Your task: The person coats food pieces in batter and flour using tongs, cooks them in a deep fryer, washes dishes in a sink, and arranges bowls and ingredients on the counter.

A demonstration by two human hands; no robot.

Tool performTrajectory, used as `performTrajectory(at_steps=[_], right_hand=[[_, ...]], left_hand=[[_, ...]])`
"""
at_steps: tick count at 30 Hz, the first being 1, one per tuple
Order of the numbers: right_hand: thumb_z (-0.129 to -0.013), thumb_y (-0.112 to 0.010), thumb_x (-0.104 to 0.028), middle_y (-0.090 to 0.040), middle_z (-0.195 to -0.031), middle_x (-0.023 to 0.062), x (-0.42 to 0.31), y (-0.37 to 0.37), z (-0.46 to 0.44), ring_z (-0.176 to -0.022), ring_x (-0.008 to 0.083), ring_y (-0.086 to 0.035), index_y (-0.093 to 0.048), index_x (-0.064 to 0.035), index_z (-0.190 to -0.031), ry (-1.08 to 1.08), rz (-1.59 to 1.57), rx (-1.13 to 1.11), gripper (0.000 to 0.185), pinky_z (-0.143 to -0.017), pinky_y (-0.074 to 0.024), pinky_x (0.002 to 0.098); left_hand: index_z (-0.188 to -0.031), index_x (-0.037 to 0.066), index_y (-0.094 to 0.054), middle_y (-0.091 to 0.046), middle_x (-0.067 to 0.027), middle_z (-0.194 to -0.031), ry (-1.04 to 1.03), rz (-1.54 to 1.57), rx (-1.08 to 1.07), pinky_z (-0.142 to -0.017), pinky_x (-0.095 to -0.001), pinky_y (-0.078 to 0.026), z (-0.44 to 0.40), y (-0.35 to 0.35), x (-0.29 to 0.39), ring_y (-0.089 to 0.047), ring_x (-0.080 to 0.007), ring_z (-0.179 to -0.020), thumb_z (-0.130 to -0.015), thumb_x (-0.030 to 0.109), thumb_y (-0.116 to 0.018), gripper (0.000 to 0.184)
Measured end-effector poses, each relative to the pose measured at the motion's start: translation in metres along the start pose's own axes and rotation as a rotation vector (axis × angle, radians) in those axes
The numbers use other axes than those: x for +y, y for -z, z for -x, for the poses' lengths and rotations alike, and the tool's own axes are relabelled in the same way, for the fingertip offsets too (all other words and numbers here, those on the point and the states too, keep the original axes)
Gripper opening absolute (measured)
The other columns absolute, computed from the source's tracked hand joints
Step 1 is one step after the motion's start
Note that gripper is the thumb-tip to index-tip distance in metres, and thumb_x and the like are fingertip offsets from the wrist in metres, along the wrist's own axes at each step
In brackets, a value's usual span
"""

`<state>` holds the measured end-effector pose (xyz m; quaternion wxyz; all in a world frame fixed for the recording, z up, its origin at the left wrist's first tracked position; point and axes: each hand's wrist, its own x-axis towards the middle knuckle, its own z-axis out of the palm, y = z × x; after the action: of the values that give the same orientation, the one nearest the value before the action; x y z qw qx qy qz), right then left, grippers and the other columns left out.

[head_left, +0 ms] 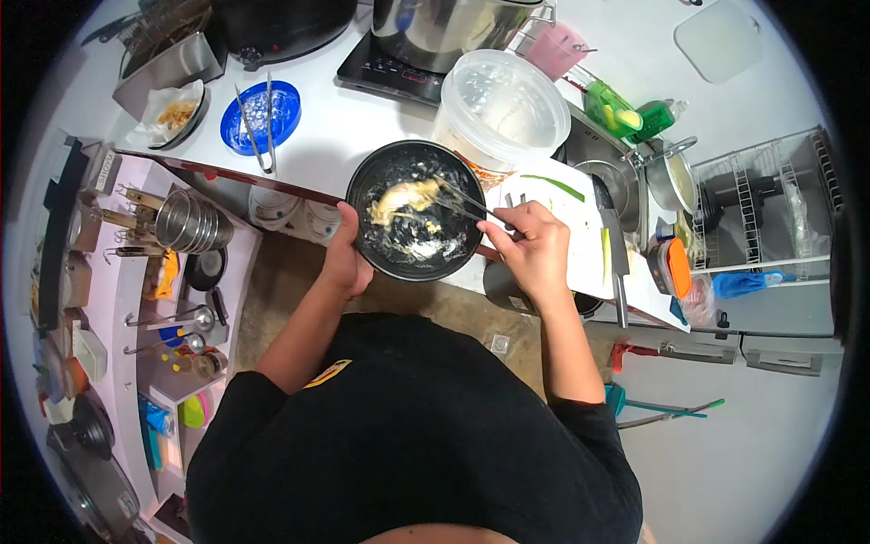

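Observation:
My left hand (344,252) grips the left rim of a round black bowl (419,265), thumb up along its side. Inside the bowl lies a pale yellowish piece of food (405,198) with white, wet-looking residue around it. My right hand (533,247) is closed around dark metal tongs (473,201), whose tips touch the food at its right end. Just behind the bowl stands a large clear plastic tub (503,104). To the right, a white cutting board (555,210) carries green strips and a knife (618,258).
A blue plate (260,118) with metal tongs lies at the back left, near a paper-lined dish (177,113). A big steel pot (439,32) stands on an induction cooker (390,77). The sink (603,145) and a wire rack (761,204) are at the right.

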<state>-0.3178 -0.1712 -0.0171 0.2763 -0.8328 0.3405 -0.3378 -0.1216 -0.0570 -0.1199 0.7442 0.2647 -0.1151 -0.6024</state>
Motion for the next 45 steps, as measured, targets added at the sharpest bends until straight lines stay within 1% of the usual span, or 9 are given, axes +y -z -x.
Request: performTrajectory(at_steps=[2,10,12,16,27,34,38,41,45], right_hand=[[-0.067,-0.077,-0.014,-0.058,-0.066,0.0098,0.001,0.004,0.003,-0.052,0.0191,-0.056,-0.068,0.0004,-0.081,0.061,0.242,0.017,0.021,-0.048,-0.0448,0.0294],[-0.067,-0.076,-0.014,-0.058,-0.068,0.0108,-0.01,-0.003,0.0,-0.055,0.0251,-0.057,-0.067,-0.0002,-0.08,0.138,0.13,-0.063,0.022,-0.051,-0.0463,0.0327],[-0.07,-0.076,-0.011,-0.057,-0.063,0.0074,-0.006,-0.005,0.002,-0.05,0.0154,-0.057,-0.068,0.0004,-0.079,0.209,0.188,-0.182,0.017,-0.046,-0.0442,0.0261],[-0.068,-0.076,-0.018,-0.06,-0.066,0.0099,-0.012,0.013,-0.002,-0.054,0.02,-0.058,-0.068,-0.0009,-0.076,0.008,0.087,-0.161,0.02,-0.05,-0.0465,0.0293],[-0.068,-0.074,-0.012,-0.058,-0.073,0.0068,-0.028,0.024,-0.005,-0.059,0.0216,-0.058,-0.068,-0.0038,-0.091,0.492,0.199,-0.39,0.025,-0.052,-0.0472,0.0312],[-0.073,-0.07,-0.01,-0.06,-0.073,0.0065,-0.029,-0.009,-0.004,-0.06,0.023,-0.06,-0.065,-0.0025,-0.082,0.558,0.483,-0.48,0.012,-0.05,-0.0487,0.031],[-0.072,-0.071,-0.007,-0.061,-0.07,0.0074,-0.028,-0.007,-0.008,-0.058,0.0208,-0.061,-0.066,-0.002,-0.081,0.547,0.217,-0.271,0.012,-0.048,-0.0477,0.0286],[-0.072,-0.073,-0.011,-0.062,-0.068,0.0089,-0.036,0.008,-0.006,-0.053,0.0201,-0.058,-0.067,-0.0031,-0.081,0.352,0.077,-0.063,0.014,-0.048,-0.0456,0.0297],[-0.07,-0.075,-0.013,-0.061,-0.068,0.0089,-0.02,0.017,0.003,-0.051,0.0174,-0.057,-0.067,-0.0016,-0.083,0.302,0.076,-0.094,0.019,-0.046,-0.0444,0.0285]], left_hand=[[-0.13,0.001,-0.037,-0.047,-0.0135,-0.129,-0.002,-0.022,-0.002,-0.099,-0.0405,-0.038,0.002,-0.003,0.003,-0.047,-0.0241,-0.117,-0.087,0.058,-0.038,0.071],[-0.131,0.0,-0.036,-0.046,-0.0137,-0.13,0.009,-0.05,-0.107,-0.101,-0.0399,-0.036,0.001,-0.006,0.004,-0.046,-0.024,-0.119,-0.087,0.057,-0.039,0.072],[-0.13,-0.001,-0.036,-0.046,-0.014,-0.13,0.004,-0.051,-0.086,-0.101,-0.04,-0.036,0.001,-0.006,0.002,-0.046,-0.0245,-0.119,-0.087,0.057,-0.039,0.072],[-0.13,-0.001,-0.035,-0.046,-0.0145,-0.129,-0.018,-0.049,-0.054,-0.101,-0.0406,-0.036,0.001,-0.005,0.004,-0.046,-0.0251,-0.119,-0.087,0.057,-0.039,0.072],[-0.13,0.004,-0.036,-0.048,-0.0122,-0.126,0.068,-0.112,-0.051,-0.089,-0.0373,-0.047,0.006,0.001,0.009,-0.048,-0.0222,-0.116,-0.086,0.058,-0.042,0.07],[-0.135,0.01,-0.028,-0.044,-0.009,-0.129,0.02,-0.235,-0.07,-0.092,-0.037,-0.045,0.008,0.008,-0.002,-0.048,-0.0209,-0.116,-0.083,0.059,-0.046,0.073],[-0.132,0.006,-0.033,-0.045,-0.0111,-0.129,0.052,-0.122,-0.013,-0.095,-0.0392,-0.043,0.014,0.0,0.002,-0.048,-0.0226,-0.116,-0.084,0.059,-0.043,0.072],[-0.13,0.003,-0.037,-0.047,-0.0126,-0.128,0.053,-0.05,0.017,-0.096,-0.0401,-0.042,0.014,0.0,0.004,-0.048,-0.0234,-0.116,-0.086,0.058,-0.04,0.071],[-0.128,0.0,-0.039,-0.05,-0.0135,-0.125,0.012,-0.03,-0.022,-0.096,-0.0389,-0.043,0.015,0.002,0.01,-0.051,-0.0228,-0.113,-0.089,0.056,-0.035,0.068]])
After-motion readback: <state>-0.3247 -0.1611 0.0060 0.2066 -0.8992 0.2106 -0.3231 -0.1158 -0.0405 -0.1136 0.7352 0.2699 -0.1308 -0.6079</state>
